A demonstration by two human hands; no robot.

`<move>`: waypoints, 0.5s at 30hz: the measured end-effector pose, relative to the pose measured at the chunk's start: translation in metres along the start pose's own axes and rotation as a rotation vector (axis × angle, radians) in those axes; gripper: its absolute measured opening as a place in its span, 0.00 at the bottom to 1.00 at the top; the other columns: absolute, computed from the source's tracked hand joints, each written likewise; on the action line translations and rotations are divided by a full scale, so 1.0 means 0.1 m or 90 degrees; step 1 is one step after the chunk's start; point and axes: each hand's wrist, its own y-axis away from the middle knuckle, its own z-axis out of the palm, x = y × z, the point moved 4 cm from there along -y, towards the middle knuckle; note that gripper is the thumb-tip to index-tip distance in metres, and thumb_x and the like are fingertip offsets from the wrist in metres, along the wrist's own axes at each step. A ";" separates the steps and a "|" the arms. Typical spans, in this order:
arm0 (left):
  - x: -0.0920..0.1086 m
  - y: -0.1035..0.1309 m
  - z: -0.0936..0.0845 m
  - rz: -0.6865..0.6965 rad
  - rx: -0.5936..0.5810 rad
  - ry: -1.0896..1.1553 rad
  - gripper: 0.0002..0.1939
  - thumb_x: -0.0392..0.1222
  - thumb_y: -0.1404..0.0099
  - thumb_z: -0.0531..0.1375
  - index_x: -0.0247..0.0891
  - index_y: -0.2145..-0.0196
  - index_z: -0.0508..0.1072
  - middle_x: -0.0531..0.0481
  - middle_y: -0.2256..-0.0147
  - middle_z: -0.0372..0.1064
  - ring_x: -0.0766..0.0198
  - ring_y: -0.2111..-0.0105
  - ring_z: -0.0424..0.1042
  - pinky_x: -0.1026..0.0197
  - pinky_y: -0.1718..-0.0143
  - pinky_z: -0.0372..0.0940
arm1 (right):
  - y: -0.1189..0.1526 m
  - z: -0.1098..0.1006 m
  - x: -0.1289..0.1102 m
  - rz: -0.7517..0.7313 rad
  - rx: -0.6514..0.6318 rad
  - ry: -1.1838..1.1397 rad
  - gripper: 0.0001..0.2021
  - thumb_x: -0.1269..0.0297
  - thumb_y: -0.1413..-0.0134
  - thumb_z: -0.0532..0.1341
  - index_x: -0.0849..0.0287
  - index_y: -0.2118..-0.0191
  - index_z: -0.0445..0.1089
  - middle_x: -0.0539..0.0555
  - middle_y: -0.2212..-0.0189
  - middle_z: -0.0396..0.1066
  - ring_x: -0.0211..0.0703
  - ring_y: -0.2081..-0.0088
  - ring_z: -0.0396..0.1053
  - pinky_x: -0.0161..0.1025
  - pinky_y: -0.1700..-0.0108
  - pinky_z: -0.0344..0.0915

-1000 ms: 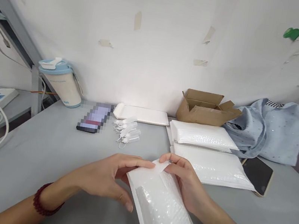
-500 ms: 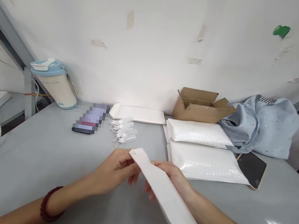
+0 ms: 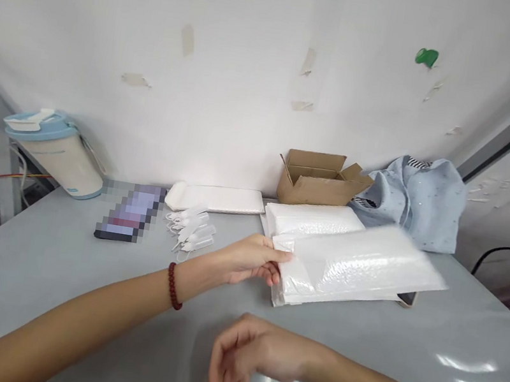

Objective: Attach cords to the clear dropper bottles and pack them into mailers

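My left hand [image 3: 257, 260], with a dark red bracelet on its wrist, pinches the left end of a white bubble mailer [image 3: 360, 262]. The mailer lies slanted over a stack of similar white mailers [image 3: 313, 218], its far right corner blurred. Nearer to me, my right hand [image 3: 253, 352] hangs over the front part of the table with fingers bent downward and apart, holding nothing. Left of the stack lie several small clear plastic tubes [image 3: 193, 233] with white loops. Behind those tubes, a flat white mailer [image 3: 215, 199] rests against the wall.
An open cardboard box [image 3: 316, 188] stands behind the stack, beside a light blue cloth bag [image 3: 417, 204]. To the left are a phone with a blurred-out screen [image 3: 132, 213] and a cream tumbler with a blue lid [image 3: 60, 154]. The grey table [image 3: 45, 261] ends at a front edge.
My left hand has moved right with the mailer, which now lies over the stack. My right hand has let go of it and drawn back toward me. The view has shifted right.
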 end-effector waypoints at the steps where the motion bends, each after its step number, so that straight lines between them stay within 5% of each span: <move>1: -0.04 -0.05 0.02 -0.016 0.011 -0.009 0.17 0.48 0.42 0.64 0.30 0.78 0.70 0.49 0.82 0.69 0.71 0.82 0.66 0.66 0.77 0.62 | 0.03 0.04 -0.02 -0.007 0.004 0.074 0.08 0.73 0.63 0.53 0.62 0.73 0.66 0.50 0.76 0.69 0.34 0.77 0.68 0.30 0.75 0.64; 9: -0.05 0.02 0.03 0.015 0.135 -0.193 0.21 0.52 0.36 0.55 0.33 0.78 0.70 0.47 0.79 0.71 0.66 0.77 0.71 0.63 0.72 0.66 | 0.26 0.01 -0.43 -0.454 0.396 1.167 0.09 0.75 0.50 0.49 0.61 0.74 0.64 0.51 0.81 0.64 0.36 0.80 0.57 0.35 0.77 0.54; 13: 0.13 0.12 -0.24 0.069 0.236 -0.418 0.21 0.52 0.35 0.52 0.35 0.79 0.68 0.47 0.79 0.70 0.59 0.77 0.72 0.59 0.73 0.65 | 0.27 -0.02 -0.45 -0.477 0.446 1.331 0.10 0.75 0.49 0.49 0.59 0.77 0.61 0.49 0.82 0.60 0.36 0.81 0.53 0.36 0.80 0.48; 15: 0.28 0.16 -0.46 0.125 0.316 -0.553 0.12 0.45 0.37 0.55 0.35 0.73 0.69 0.43 0.71 0.72 0.54 0.67 0.73 0.56 0.65 0.64 | 0.26 0.01 -0.44 -0.470 0.444 1.341 0.10 0.76 0.51 0.49 0.59 0.77 0.61 0.49 0.82 0.59 0.36 0.82 0.50 0.37 0.81 0.45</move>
